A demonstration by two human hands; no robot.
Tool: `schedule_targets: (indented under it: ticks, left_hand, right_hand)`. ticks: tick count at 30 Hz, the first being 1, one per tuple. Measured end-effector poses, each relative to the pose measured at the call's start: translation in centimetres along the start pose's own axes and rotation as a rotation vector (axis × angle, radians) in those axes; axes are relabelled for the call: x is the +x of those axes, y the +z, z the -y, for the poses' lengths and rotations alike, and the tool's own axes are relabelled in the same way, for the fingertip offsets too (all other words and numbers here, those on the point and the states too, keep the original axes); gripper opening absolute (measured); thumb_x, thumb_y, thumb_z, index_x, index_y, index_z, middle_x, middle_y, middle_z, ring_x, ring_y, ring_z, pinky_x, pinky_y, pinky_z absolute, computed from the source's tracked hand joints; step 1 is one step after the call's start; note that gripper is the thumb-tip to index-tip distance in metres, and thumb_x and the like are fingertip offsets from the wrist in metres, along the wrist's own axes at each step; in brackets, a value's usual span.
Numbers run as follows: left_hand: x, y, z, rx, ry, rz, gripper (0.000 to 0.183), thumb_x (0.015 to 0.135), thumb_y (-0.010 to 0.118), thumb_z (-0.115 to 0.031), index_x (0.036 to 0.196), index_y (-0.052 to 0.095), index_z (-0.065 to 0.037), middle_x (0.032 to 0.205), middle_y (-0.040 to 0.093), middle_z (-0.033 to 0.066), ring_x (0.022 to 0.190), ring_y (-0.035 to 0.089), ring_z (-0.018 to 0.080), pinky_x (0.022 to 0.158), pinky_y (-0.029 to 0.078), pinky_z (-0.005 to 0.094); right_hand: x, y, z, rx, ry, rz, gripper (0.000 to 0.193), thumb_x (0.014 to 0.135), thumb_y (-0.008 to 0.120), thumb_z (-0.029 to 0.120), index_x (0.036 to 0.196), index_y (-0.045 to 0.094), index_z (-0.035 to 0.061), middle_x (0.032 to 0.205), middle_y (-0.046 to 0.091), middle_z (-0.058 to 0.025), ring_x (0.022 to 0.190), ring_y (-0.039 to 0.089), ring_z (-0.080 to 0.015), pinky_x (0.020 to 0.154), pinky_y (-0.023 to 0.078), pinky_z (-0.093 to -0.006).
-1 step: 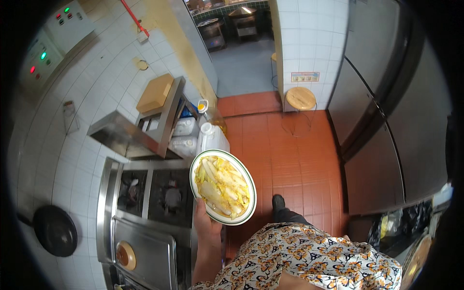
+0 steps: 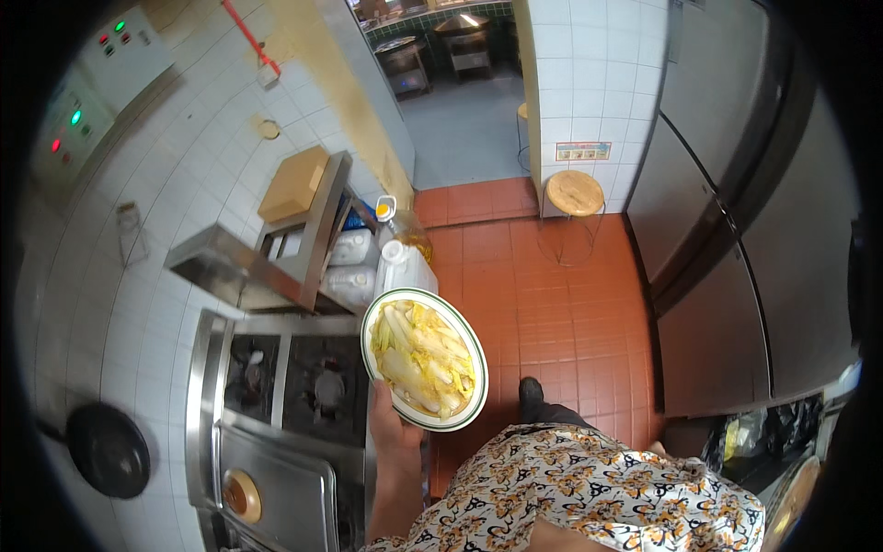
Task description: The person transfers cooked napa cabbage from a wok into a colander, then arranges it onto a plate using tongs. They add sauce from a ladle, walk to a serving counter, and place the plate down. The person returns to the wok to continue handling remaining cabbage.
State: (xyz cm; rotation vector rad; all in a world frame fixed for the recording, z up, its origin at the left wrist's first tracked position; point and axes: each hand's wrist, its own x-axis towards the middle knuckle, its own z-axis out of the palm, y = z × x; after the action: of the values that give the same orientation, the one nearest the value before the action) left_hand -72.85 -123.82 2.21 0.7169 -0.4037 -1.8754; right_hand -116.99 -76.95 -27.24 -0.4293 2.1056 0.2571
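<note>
My left hand (image 2: 390, 430) grips the oval plate (image 2: 479, 382) one-sided by its near-left rim, just right of the stove (image 2: 303, 363). A wrist dip could slide the cabbage-like food (image 2: 421, 357) off. Right hand (image 2: 659, 449) mostly hidden, can't tell.

Illum.: mod. bright, diffuse; dimmer twd. edges. Glare: hot spot, metal hood (image 2: 465, 20) in far rm. (image 2: 460, 120); dull sheen, steel doors (image 2: 713, 322). Panel lamps (image 2: 76, 118): red/grn. glow. Focus: plate (image 2: 414, 295) fairly sharp; far rm. soft. Distort.: fisheye; wall tiles (image 2: 166, 317) bowed; blk. vignette at corners.
</note>
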Motion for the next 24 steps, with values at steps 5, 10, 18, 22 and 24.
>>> schedule_targets:
  ticks: [5, 10, 18, 22, 24]
  left_hand:
    - [13.3, 7.2, 0.1, 0.063, -0.037, -0.125, 0.051, 0.114, 0.041, -0.032, 0.156, 0.039, -0.003, 0.159, 0.045, 0.0166, 0.142, 0.050, 0.0344, 0.116, 0.045, 0.0516]
    - [28.5, 14.1, 1.8, 0.063, -0.048, -0.135, 0.049, 0.114, 0.040, -0.032, 0.155, 0.041, -0.004, 0.158, 0.047, 0.0156, 0.141, 0.051, 0.0349, 0.116, 0.045, 0.0519]
    - [54.7, 21.8, 7.0, 0.048, -0.038, -0.020, 0.048, 0.115, 0.037, -0.031, 0.154, 0.041, -0.003, 0.154, 0.051, 0.0162, 0.136, 0.054, 0.0349, 0.113, 0.047, 0.0514]
    - [66.5, 27.1, 8.4, 0.086, -0.051, 0.028, 0.048, 0.114, 0.040, -0.030, 0.151, 0.044, 0.000, 0.149, 0.056, 0.0173, 0.132, 0.058, 0.0344, 0.112, 0.049, 0.0491]
    - [72.9, 30.9, 7.6, 0.099, -0.070, 0.040, 0.048, 0.114, 0.041, -0.031, 0.151, 0.044, 0.001, 0.149, 0.056, 0.0174, 0.132, 0.058, 0.0346, 0.112, 0.049, 0.0491]
  right_hand:
    - [11.0, -20.8, 19.3, -0.435, -0.222, -0.154, 0.040, 0.092, 0.071, 0.048, 0.077, 0.078, 0.0112, 0.071, 0.076, -0.0064, 0.071, 0.075, -0.0145, 0.070, 0.061, -0.0319]
    - [15.1, -42.2, 39.1, 0.276, -0.477, -0.518, 0.029, 0.090, 0.063, 0.024, 0.086, 0.077, -0.0006, 0.076, 0.074, -0.0197, 0.075, 0.076, -0.0307, 0.073, 0.061, -0.0427]
    - [31.3, -53.4, 48.8, 0.042, -0.396, -0.472, 0.044, 0.084, 0.073, 0.041, 0.067, 0.072, -0.0002, 0.074, 0.070, -0.0250, 0.073, 0.073, -0.0378, 0.073, 0.060, -0.0478]
    - [37.9, -51.2, 44.6, -0.345, -0.112, 0.097, 0.034, 0.096, 0.066, 0.025, 0.067, 0.078, 0.0117, 0.059, 0.072, -0.0011, 0.058, 0.070, -0.0079, 0.061, 0.060, -0.0344]
    - [38.2, -52.5, 45.4, -0.268, -0.117, 0.144, 0.030, 0.095, 0.067, 0.027, 0.072, 0.078, 0.0107, 0.065, 0.072, -0.0039, 0.063, 0.070, -0.0121, 0.064, 0.060, -0.0359]
